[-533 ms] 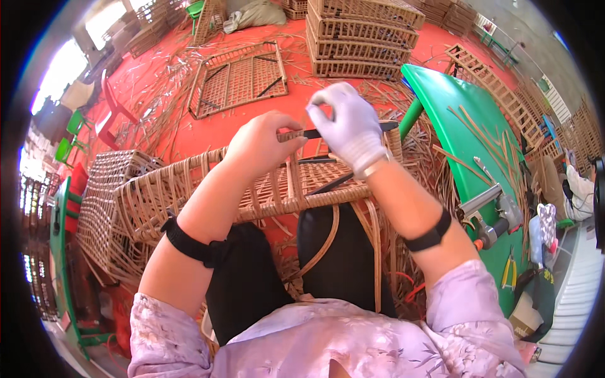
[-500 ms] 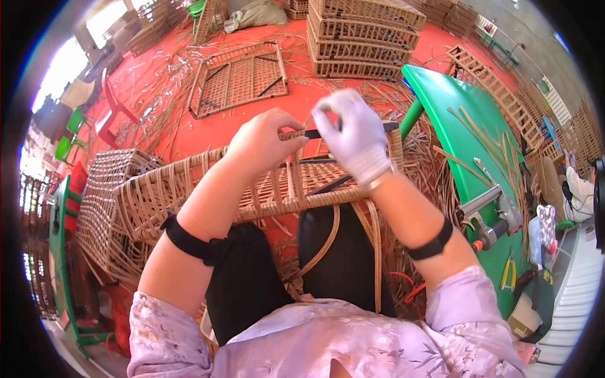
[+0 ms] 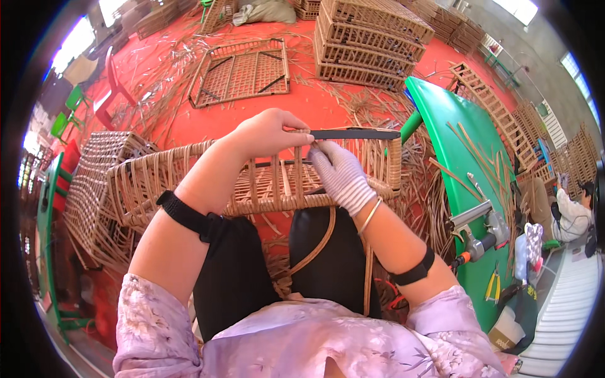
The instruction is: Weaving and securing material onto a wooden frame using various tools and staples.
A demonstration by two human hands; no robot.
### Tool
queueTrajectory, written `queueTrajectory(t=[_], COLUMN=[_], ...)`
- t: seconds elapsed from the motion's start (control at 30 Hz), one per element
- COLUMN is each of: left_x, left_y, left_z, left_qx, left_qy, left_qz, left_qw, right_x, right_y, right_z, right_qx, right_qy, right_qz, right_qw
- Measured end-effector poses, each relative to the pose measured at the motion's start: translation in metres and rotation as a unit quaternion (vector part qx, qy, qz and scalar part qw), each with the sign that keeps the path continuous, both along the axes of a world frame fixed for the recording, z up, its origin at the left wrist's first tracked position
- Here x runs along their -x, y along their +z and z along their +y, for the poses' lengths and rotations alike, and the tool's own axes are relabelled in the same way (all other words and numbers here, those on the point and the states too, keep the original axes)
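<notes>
A long rattan basket with open slatted sides lies on its side across my knees. Along the right part of its upper rail runs a bare black bar; further left the rail is wrapped in cane. My bare left hand pinches the rail with thumb and forefinger where the black bar emerges. Just below, my right hand, in a pale knitted glove, has its fingertips closed against the rail beside the left ones. Whether a cane strand sits between them is hidden. A loose cane strand hangs over my right thigh.
At right, a green tabletop carries a nail gun, yellow-handled pliers and cane strips. Another basket stands at left. Ahead are a rattan frame and stacked trays on the scrap-strewn red floor. A person sits far right.
My right hand has dropped from above the rail to just below it, fingers coming beside my left ones. My left hand stays pinched on the rail. The view has shifted slightly.
</notes>
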State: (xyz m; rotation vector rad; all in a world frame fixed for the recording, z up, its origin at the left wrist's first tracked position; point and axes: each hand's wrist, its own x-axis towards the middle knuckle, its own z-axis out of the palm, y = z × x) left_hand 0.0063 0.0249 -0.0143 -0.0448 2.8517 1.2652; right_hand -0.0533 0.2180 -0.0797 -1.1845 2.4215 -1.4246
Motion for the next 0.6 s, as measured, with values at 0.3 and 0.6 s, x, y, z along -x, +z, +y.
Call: queueTrajectory(t=[0.3, 0.6], left_x=[-0.006, -0.011], left_y=[0.008, 0.016], left_z=[0.005, 0.012], left_qx=[0.078, 0.107], left_qy=[0.060, 0.065], left_qz=[-0.044, -0.054], left_qw=[0.994, 0.991], right_x=[0.006, 0.035], right_y=[0.043, 0.093], right_z=[0.007, 0.000], right_qx=[-0.118, -0.130], right_qy=[-0.005, 0.182], right_qz=[0.419, 0.567], right_qw=[0.901, 0.793])
